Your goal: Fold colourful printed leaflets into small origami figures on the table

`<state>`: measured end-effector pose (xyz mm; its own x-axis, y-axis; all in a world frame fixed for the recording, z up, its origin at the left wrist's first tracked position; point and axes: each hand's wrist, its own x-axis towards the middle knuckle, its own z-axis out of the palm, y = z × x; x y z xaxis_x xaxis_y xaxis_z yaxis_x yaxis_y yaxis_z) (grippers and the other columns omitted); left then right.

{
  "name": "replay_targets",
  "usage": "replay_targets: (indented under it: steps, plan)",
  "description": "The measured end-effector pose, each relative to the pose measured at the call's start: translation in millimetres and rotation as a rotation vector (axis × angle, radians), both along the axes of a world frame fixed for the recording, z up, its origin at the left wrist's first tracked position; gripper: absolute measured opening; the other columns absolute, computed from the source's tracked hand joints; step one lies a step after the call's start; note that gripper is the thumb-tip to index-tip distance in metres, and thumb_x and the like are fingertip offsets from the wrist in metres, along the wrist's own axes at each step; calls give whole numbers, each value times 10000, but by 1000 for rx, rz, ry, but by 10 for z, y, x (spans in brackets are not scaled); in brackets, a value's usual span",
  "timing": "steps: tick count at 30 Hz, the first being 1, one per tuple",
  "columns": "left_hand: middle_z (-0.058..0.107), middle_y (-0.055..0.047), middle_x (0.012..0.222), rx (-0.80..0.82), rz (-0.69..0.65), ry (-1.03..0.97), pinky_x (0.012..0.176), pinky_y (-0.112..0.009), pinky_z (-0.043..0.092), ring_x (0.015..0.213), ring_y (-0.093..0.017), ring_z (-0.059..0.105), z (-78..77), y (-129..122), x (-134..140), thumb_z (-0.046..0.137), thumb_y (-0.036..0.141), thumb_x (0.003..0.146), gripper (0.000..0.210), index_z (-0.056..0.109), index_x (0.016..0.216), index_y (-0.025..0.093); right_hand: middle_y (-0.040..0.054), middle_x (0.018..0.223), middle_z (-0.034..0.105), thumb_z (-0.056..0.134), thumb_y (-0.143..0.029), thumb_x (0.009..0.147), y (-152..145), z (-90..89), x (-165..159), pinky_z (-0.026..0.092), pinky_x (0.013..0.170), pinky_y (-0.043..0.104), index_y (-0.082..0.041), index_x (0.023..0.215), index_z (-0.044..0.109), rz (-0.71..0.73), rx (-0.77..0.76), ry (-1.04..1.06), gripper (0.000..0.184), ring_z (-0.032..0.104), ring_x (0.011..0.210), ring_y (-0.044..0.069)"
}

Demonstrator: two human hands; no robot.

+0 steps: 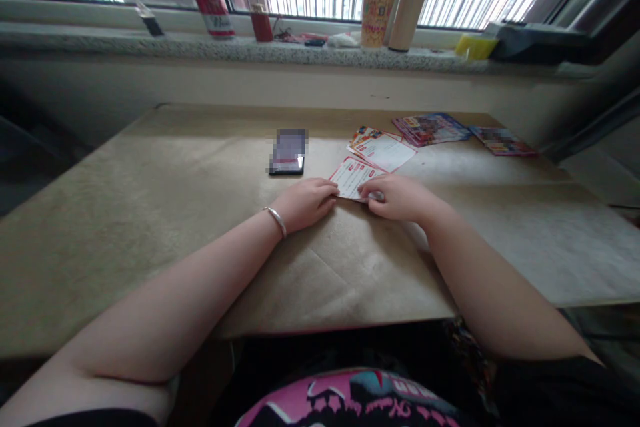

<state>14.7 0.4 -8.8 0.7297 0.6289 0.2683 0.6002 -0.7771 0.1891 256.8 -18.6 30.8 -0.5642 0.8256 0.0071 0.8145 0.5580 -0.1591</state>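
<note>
A white card with a red border and printed lines point(352, 176) is between my two hands over the table. My left hand point(306, 204), with a silver bangle at its wrist, has its fingers closed at the card's left corner. At the card's lower right edge, my right hand point(403, 197) pinches with curled thumb and index finger. Just beyond lie more cards, a white one point(387, 151) uppermost and colourful ones point(369, 133) partly under it. A phone point(289, 152), its screen blurred out, rests left of the cards.
Two groups of colourful printed cards, one pile point(431, 129) and another point(503, 141), lie at the back right of the covered table point(150, 213). On the granite windowsill point(175, 47) stand a red-and-white can point(214, 12), a red container point(261, 23), a patterned cup point(377, 15) and a tall cylinder point(409, 0).
</note>
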Motion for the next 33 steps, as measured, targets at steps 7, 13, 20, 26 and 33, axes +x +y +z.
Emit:
replay_targets:
  steps: [7,13,20,26,33]
  plan:
    - [662,-121,1173,-13,-69,-34,986,-383,505,1092,-226,614,11,8,-20,517,230,916,292,658,1151,131,72,944,737,479,-385,902,68,6,86,409,673,282,-212,929,732,-97,-49,44,307,630,809,197]
    - [667,-129,1188,-39,-41,20,982,-387,500,1107,-237,615,65,13,-45,520,237,912,335,612,1217,132,43,802,706,539,-482,873,188,-126,156,391,639,275,-201,854,701,-199,-116,199,325,589,723,174]
    - [659,-103,1225,-27,-25,34,960,-333,499,1098,-196,626,54,0,-31,374,191,966,399,542,1326,159,52,710,664,603,-513,826,273,-265,147,309,526,293,-193,706,650,-391,-1,115,345,528,613,167]
    - [640,-122,1240,9,-74,43,961,-353,493,1098,-205,610,18,7,-32,399,225,976,382,558,1318,166,62,748,659,611,-521,818,281,-295,154,328,543,290,-190,671,635,-406,61,115,363,530,635,166]
    - [575,-122,1335,10,-65,116,1062,-387,423,1219,-245,518,36,-24,-19,501,338,956,451,513,1365,148,69,797,660,626,-506,802,306,-344,173,339,560,282,-188,704,660,-399,106,137,335,534,667,166]
